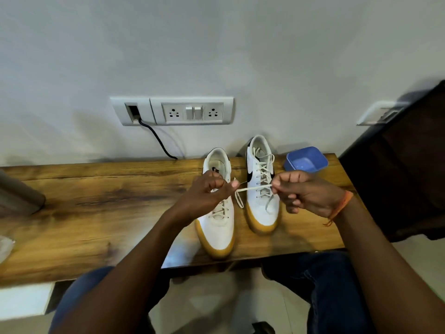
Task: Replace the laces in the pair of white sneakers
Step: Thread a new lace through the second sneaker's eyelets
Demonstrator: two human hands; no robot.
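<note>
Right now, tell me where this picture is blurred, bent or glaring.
Head view: wide-angle bending curves the desk edge and tilts the cabinet; the forearms and knees at the bottom are smeared; a pale sheen sits on the desk beside the left shoe; the sockets stay sharp.

Soft, even indoor light falls from above, leaving the wall (216, 44) pale grey with faint mottled shadows. A whitish glare patch sits on the wooden surface (96, 213) near its front edge. The wide lens bows that surface and stretches the forearms. The corners and lower edge are smeared and out of focus; the centre is fairly sharp.
</note>
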